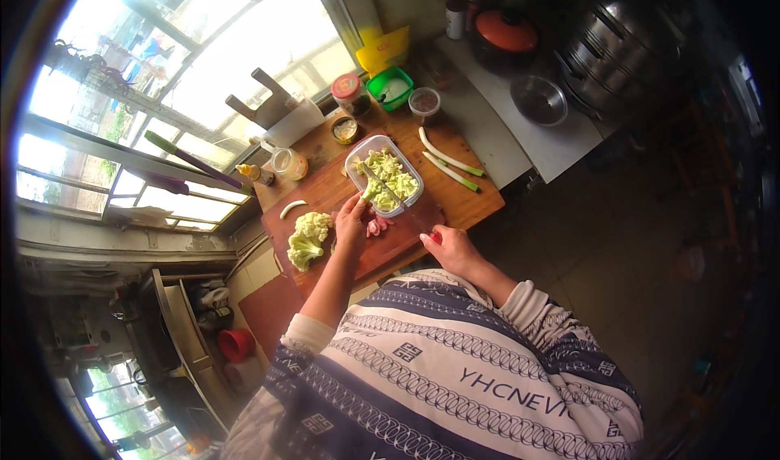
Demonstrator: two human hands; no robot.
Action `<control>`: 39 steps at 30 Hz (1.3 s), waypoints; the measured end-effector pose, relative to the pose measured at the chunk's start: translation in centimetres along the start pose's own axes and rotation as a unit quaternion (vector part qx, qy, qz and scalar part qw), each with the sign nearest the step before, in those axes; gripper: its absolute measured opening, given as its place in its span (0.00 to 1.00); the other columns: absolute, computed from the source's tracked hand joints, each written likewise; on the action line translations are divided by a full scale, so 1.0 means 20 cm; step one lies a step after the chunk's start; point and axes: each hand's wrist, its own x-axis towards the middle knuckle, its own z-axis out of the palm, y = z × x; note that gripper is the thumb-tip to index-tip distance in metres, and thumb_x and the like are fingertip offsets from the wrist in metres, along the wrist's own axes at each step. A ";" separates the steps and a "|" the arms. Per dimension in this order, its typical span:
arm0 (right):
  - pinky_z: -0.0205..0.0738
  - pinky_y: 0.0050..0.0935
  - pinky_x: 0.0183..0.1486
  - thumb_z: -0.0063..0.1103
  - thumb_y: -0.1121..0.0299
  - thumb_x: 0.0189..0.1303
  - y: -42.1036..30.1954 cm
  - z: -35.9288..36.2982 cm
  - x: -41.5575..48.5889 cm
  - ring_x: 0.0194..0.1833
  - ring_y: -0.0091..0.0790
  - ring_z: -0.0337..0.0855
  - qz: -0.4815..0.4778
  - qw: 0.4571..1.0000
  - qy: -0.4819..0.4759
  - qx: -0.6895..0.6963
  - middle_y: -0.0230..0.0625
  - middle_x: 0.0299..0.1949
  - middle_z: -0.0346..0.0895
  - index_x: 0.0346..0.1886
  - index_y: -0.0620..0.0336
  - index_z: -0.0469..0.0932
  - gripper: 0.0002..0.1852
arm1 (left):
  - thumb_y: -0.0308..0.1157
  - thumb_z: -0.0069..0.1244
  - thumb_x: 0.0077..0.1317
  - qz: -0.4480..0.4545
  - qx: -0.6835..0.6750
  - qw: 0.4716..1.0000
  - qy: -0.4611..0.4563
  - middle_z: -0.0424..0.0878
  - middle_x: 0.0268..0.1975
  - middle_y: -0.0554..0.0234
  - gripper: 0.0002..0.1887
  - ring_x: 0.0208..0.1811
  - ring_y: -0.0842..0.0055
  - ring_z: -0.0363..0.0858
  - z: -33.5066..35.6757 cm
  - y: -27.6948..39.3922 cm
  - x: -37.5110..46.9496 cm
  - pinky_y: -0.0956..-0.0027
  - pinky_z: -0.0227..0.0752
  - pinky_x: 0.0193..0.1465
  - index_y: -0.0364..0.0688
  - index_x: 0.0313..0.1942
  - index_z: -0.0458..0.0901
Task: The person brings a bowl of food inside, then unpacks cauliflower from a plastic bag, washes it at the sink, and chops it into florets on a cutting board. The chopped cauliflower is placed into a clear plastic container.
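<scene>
My left hand [351, 221] holds a cauliflower floret [371, 188] at the near left rim of a clear plastic container [417, 172]. Cut cauliflower pieces [390, 166] fill much of that container. In my right hand [452, 248] is the red handle of a kitchen knife [385, 186], whose blade reaches over the container and against the floret. Left of my left hand, larger cauliflower chunks [309, 238] rest on a reddish-brown cutting board [359, 265]. Pinkish slices [379, 225], perhaps meat, lie just below the container, partly hidden by my left hand.
Scallion stalks [448, 155] lie right of the container. Behind it stand an open tin [345, 130], a red-lidded jar [351, 94], a green tub [390, 88] and a knife block [286, 122]. A glass jar [289, 163] is at left. A metal bowl [538, 100] sits on the right-hand counter.
</scene>
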 end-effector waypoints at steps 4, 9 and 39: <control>0.75 0.47 0.35 0.60 0.53 0.65 0.01 0.02 0.03 0.32 0.59 0.82 0.031 0.999 -0.006 -0.030 0.56 0.25 0.79 0.30 0.67 0.77 0.22 | 0.30 0.44 0.75 -0.014 0.007 1.000 -0.010 0.79 0.37 0.65 0.16 0.34 0.81 0.77 -0.04 -0.03 0.03 0.74 0.76 0.35 0.34 0.60 0.75; 0.73 0.45 0.34 0.59 0.55 0.65 0.02 0.10 0.13 0.31 0.57 0.81 0.023 0.999 -0.013 -0.026 0.56 0.25 0.78 0.30 0.69 0.77 0.22 | 0.27 0.40 0.75 -0.083 -0.119 0.989 0.031 0.78 0.35 0.63 0.19 0.34 0.74 0.77 -0.10 -0.12 0.06 0.70 0.75 0.34 0.32 0.63 0.71; 0.67 0.35 0.27 0.58 0.57 0.68 0.03 0.08 0.16 0.21 0.27 0.72 0.112 0.993 -0.025 0.012 0.35 0.17 0.72 0.31 0.64 0.78 0.18 | 0.31 0.60 0.61 0.232 0.562 0.702 0.372 0.83 0.42 0.59 0.12 0.46 0.64 0.78 -0.90 -0.27 -0.57 0.61 0.72 0.50 0.40 0.44 0.84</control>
